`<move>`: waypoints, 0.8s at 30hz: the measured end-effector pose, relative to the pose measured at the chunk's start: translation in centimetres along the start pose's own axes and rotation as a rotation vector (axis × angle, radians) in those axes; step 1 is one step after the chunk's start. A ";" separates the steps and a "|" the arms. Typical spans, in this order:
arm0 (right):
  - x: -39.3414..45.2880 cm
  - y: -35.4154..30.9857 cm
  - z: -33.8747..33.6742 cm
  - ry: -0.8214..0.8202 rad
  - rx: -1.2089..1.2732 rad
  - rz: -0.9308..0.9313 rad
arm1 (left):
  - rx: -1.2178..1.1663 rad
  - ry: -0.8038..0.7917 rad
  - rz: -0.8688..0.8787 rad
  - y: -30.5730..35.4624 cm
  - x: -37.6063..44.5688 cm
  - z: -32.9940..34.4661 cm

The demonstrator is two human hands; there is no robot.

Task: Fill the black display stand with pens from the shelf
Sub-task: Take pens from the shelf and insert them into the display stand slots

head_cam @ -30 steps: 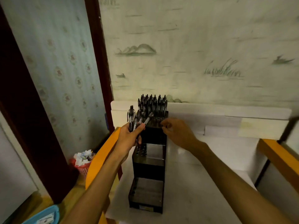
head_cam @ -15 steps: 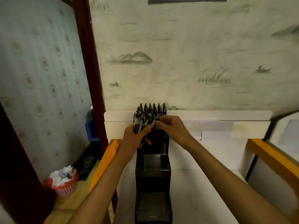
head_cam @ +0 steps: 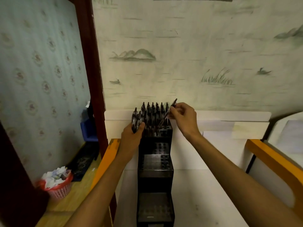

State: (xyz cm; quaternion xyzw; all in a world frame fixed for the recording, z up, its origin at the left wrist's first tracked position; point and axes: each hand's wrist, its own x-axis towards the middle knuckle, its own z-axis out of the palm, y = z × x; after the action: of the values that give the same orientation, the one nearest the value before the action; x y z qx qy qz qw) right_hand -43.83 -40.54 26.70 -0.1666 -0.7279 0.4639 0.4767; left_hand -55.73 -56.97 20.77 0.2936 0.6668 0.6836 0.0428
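Observation:
A black stepped display stand [head_cam: 155,176] stands on the white surface, running from near me to the wall. Its top tier holds several upright dark pens [head_cam: 153,112]; the lower tiers show bare holes. My left hand [head_cam: 131,136] grips a bundle of pens [head_cam: 136,119] just left of the top tier. My right hand [head_cam: 183,117] pinches a single pen [head_cam: 167,113], tilted, its tip down at the top tier's front right holes.
The white table [head_cam: 205,194] has orange edges [head_cam: 105,161] on both sides. A dark red door frame [head_cam: 93,71] rises at the left. On the floor to the left stand a red basket of crumpled paper [head_cam: 56,182] and a blue box [head_cam: 88,130].
My right hand took one pen from the bundle in my left hand, lifted it to the right and lowered its tip to the top tier. The camera tilted up slightly.

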 end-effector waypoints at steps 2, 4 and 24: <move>0.3 -0.1 0.4 -0.004 -0.095 -0.059 | -0.058 -0.026 -0.028 0.0 0.2 -0.1; 0.5 -0.2 0.8 -0.020 -0.147 -0.091 | -0.109 -0.036 -0.080 0.1 0.4 -0.1; 1.4 0.4 3.1 -0.143 -0.606 -0.164 | -0.205 -0.048 -0.027 1.5 -0.1 -1.2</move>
State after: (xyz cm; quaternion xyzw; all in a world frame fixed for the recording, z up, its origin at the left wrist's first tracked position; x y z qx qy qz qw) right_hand -47.19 -40.95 26.76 -0.2087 -0.8755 0.1968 0.3890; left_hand -55.72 -58.24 22.17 0.2949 0.5962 0.7403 0.0975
